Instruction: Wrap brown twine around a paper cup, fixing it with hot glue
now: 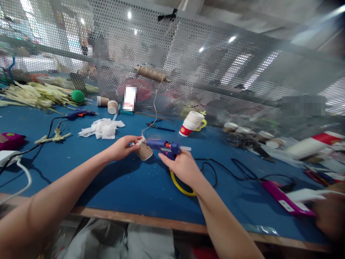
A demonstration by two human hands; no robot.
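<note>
My left hand [126, 146] has its fingers closed on a small paper cup wrapped in brown twine [145, 152], tilted over the table. A strand of twine [155, 108] runs from the cup up to a spool [151, 73] mounted on the mesh panel. In my right hand [185, 167] is a blue hot glue gun [164, 146], with a clear glue stick jutting from its back. Its nozzle points left and reaches the top of the cup; whether it touches is hard to see. Below the right hand, a yellow ring [179, 186] is partly hidden.
Stacked white cups [192, 122], crumpled white tissue [104, 128], black-handled pliers [160, 126] and a second glue gun [81, 114] lie beyond my hands. Black cable runs to a purple power strip [285, 201] at right. The perforated metal panel [215, 72] bounds the table's back.
</note>
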